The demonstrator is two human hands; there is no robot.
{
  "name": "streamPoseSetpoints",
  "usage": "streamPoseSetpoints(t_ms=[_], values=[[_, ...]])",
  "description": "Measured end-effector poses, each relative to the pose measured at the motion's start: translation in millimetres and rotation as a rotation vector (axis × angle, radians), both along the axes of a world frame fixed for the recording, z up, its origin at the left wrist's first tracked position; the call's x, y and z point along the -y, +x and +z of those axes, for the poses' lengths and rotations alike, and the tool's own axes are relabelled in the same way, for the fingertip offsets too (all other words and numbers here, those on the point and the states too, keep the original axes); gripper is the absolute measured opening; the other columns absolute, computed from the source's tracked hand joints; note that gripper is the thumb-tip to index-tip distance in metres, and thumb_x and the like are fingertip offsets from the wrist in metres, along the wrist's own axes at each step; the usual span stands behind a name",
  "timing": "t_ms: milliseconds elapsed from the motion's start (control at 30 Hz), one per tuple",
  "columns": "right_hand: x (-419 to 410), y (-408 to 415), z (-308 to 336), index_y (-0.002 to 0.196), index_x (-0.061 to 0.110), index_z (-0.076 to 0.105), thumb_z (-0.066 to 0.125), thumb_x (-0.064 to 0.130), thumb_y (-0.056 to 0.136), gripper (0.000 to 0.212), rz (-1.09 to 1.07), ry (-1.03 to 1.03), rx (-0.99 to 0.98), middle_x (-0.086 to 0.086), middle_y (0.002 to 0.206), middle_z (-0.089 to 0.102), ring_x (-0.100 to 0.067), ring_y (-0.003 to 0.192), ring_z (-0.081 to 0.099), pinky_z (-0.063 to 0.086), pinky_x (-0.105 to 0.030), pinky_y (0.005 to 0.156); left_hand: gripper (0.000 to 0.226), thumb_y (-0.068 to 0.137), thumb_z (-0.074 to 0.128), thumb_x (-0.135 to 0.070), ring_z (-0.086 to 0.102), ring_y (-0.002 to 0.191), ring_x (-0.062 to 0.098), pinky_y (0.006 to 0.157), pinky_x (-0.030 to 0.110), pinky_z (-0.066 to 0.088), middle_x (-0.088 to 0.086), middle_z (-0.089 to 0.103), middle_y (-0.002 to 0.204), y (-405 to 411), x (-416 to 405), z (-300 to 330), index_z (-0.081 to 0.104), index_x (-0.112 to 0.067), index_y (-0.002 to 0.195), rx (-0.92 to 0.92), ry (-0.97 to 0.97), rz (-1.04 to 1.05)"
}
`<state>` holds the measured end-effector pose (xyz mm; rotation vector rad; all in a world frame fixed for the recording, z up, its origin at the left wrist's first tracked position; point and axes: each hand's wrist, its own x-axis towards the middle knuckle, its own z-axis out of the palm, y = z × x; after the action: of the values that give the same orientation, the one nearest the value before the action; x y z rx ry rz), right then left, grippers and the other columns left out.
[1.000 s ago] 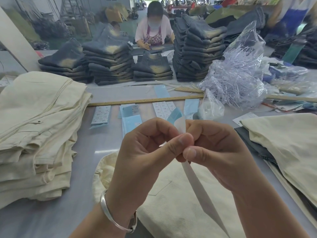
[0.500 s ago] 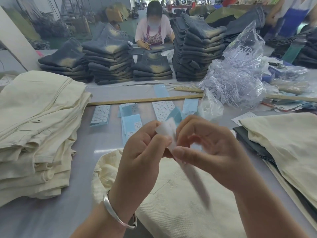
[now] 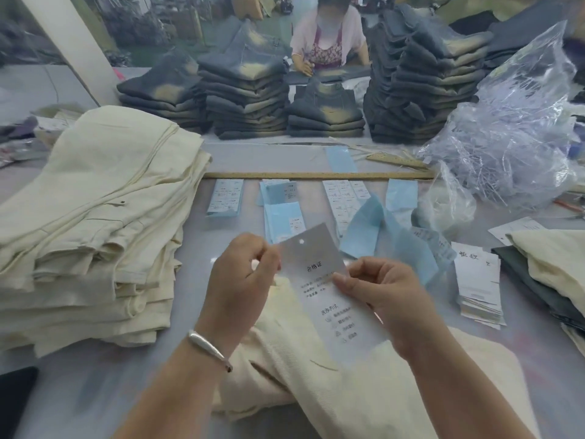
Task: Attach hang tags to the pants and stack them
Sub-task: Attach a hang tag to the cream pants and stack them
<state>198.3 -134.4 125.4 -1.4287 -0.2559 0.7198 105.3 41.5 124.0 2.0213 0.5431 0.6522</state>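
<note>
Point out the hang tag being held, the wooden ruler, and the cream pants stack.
hang tag (image 3: 319,270): head view, upper printed face.
wooden ruler (image 3: 316,175): head view, middle of its length.
cream pants stack (image 3: 104,191): head view, top pair's fabric.

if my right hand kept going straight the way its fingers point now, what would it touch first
Its fingers point left, so the right hand would probably meet the left hand first, since both already pinch the same white hang tag. Depth is unclear.

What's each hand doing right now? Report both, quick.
Left hand: pinching the hang tag at its upper left edge.
Right hand: pinching the same tag's right edge.
</note>
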Motion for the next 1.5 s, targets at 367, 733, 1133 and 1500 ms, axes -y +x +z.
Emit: streamPoseSetpoints(t_ms=[367, 733, 1133, 1500], values=[[-74.6, 0.1, -55.6, 0.059, 0.011, 0.065, 0.086, 0.022, 0.069, 0.026, -0.215, -0.27, 0.28, -0.01, 0.054, 0.066, -0.018, 0.046, 0.059, 0.043, -0.024, 0.047, 0.042, 0.089, 0.049, -0.005, 0.04, 0.129, 0.028, 0.101, 0.035, 0.034, 0.009, 0.045, 0.139, 105.0, -178.5, -100.3, 0.05, -0.007, 0.131, -0.403, 0.318, 0.184], [-84.9, 10.0, -70.0, 0.065, 0.006, 0.064, 0.078, 0.035, 0.054, 0.033, -0.104, -0.323, 0.024, -0.023, 0.065, 0.068, -0.025, 0.053, 0.062, 0.048, -0.029, 0.054, 0.045, 0.089, 0.041, -0.04, 0.061, 0.084, 0.033, 0.073, 0.032, 0.041, 0.01, 0.065, 0.077, 166.4, -226.9, -165.5, 0.068, -0.007, 0.073, -0.611, 0.364, 0.179], [-87.7, 18.2, -77.5, 0.064, 0.004, 0.064, 0.077, 0.026, 0.055, 0.027, -0.063, -0.292, -0.063, -0.025, 0.07, 0.07, -0.029, 0.056, 0.066, 0.053, -0.027, 0.05, 0.029, 0.096, 0.052, -0.027, 0.049, 0.118, 0.027, 0.096, 0.039, 0.039, 0.009, 0.055, 0.123, 192.4, -261.8, -192.5, 0.061, -0.006, 0.115, -0.559, 0.499, 0.086], [-88.6, 14.2, -90.0, 0.063, 0.001, 0.061, 0.074, 0.022, 0.058, 0.025, -0.08, -0.241, -0.145, -0.027, 0.072, 0.07, -0.031, 0.06, 0.066, 0.053, -0.032, 0.055, 0.021, 0.088, 0.052, -0.005, 0.052, 0.108, 0.028, 0.089, 0.04, 0.043, 0.005, 0.067, 0.109, 198.3, -237.2, -175.5, 0.07, -0.012, 0.098, -0.483, 0.502, 0.154]])
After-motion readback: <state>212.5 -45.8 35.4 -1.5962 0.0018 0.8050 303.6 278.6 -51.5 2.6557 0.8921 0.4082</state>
